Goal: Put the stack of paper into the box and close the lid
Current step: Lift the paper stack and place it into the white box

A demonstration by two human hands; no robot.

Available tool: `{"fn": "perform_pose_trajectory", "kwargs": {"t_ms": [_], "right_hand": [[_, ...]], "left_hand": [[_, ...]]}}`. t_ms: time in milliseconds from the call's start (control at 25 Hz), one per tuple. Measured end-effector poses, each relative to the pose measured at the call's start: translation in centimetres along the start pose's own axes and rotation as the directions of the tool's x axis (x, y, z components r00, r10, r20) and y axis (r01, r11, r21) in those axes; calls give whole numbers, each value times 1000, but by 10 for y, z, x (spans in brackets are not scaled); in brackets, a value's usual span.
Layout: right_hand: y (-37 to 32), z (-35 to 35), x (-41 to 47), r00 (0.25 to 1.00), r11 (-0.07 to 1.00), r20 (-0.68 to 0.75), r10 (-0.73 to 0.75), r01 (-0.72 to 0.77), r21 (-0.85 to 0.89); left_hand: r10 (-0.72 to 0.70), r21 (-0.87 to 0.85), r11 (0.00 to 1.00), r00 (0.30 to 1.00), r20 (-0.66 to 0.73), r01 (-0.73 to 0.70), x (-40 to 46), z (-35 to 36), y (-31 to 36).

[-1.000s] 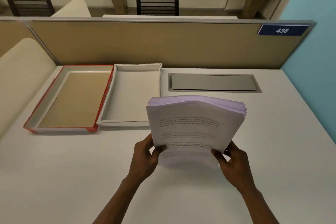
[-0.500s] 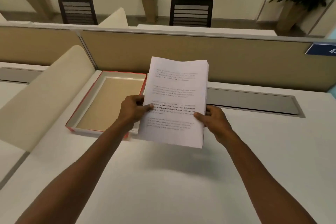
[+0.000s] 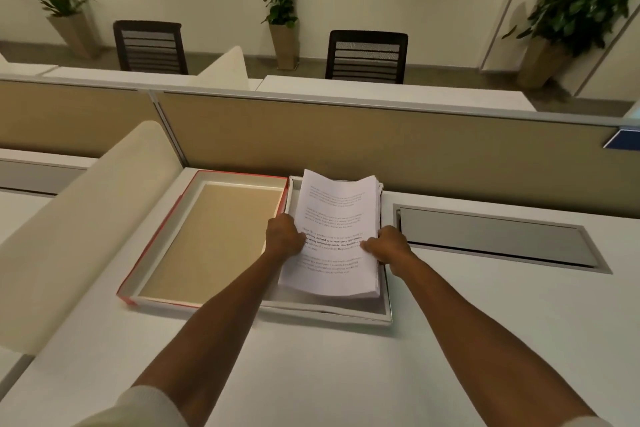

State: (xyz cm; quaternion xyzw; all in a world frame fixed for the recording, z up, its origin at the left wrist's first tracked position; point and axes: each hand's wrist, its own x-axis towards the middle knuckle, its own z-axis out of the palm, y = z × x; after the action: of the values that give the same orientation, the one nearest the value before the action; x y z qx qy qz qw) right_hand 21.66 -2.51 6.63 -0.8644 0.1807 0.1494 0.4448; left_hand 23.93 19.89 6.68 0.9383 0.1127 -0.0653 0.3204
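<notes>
Left hand and right hand grip the paper stack over the white box, red-edged lid touching its left wall.

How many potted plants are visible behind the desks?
3: one potted plant at far left, one in the middle between the chairs, one at far right. Others may be hidden.

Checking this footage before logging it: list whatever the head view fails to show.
- Box floor: covered by the paper stack.
- Printed text: too small to read.
- Left hand and right hand fingertips: tucked under the stack.
- Blue sign: cut off by the right edge.
</notes>
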Motion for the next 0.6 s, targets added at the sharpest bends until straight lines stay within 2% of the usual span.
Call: {"fn": "perform_pose_trajectory", "kwargs": {"t_ms": [240,600], "right_hand": [[7,23,13,997,970,-47,-57,44,-238],[17,39,8,977,915,-158,-146,73,-396]], "left_hand": [[36,103,994,999,25,-38,8,23,-17],[100,131,986,995,23,-102,0,32,-19]]}}
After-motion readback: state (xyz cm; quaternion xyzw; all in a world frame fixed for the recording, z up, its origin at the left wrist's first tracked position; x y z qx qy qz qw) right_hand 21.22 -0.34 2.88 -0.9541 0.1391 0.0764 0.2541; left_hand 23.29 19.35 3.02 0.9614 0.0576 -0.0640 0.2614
